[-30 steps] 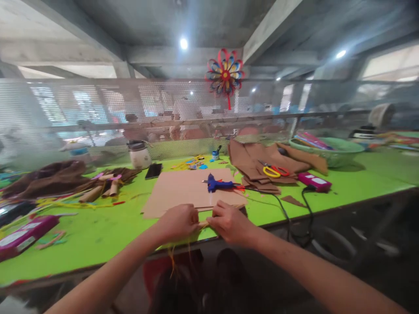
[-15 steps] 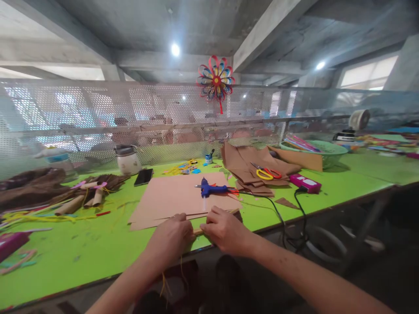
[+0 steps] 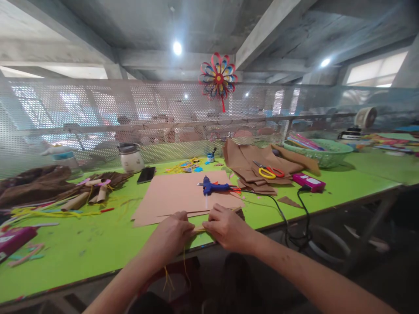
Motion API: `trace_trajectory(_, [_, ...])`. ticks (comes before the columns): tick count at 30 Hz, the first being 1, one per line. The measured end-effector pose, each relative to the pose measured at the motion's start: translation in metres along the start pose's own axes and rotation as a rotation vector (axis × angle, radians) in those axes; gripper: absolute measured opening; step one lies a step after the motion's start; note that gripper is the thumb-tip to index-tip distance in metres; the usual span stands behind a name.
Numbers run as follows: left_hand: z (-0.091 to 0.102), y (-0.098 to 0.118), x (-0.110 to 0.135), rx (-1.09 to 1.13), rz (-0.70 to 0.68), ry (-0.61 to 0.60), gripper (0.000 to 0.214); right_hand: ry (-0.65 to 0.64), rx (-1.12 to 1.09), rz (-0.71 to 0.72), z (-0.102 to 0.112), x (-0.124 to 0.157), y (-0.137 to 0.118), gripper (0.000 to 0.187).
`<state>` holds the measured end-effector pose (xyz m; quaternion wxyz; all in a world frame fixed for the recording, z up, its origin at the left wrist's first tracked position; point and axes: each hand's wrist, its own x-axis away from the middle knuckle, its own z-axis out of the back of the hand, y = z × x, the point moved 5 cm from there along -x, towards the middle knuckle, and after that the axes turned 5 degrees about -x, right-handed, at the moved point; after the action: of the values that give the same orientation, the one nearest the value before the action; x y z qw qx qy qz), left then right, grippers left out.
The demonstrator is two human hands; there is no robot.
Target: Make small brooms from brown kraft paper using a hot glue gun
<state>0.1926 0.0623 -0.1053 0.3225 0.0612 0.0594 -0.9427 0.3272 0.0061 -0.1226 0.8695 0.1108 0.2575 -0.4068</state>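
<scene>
Close to the front edge of the green table, my left hand [image 3: 175,229] and my right hand [image 3: 225,226] are both closed on a narrow tan paper strip [image 3: 199,229]. Only its short middle shows between my fingertips. Thin yellow strands [image 3: 168,279] dangle below my left hand, past the table edge. A dark brown pleated end [image 3: 240,213] shows beyond my right hand; whether it joins the strip I cannot tell. Just past my hands lie pinkish-brown paper sheets [image 3: 176,192], with a blue glue gun [image 3: 214,187] resting on them.
Yellow-and-red scissors [image 3: 266,173] lie on folded brown paper [image 3: 245,161]. A magenta power strip [image 3: 308,182] has a black cord [image 3: 307,218] hanging over the edge. A phone [image 3: 146,175], paper rolls [image 3: 73,203] and a green basket [image 3: 337,157] stand around.
My hands stay closed on the strip, with fingers slightly shifted and the strip tilted a little differently. The whole view has moved slightly, so the table things appear farther right.
</scene>
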Motion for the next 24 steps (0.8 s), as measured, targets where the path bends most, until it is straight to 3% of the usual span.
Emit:
trace_trajectory(12, [-0.0063, -0.0054, -0.0007, 0.075, 0.038, 0.015, 0.024, -0.005, 0.000, -0.011, 0.0016, -0.0006, -0.0012, 0.010])
trace_trajectory(24, [-0.0056, -0.0047, -0.0009, 0.030, -0.047, 0.003, 0.029, -0.002, -0.012, -0.027, 0.0016, -0.0004, -0.0002, 0.009])
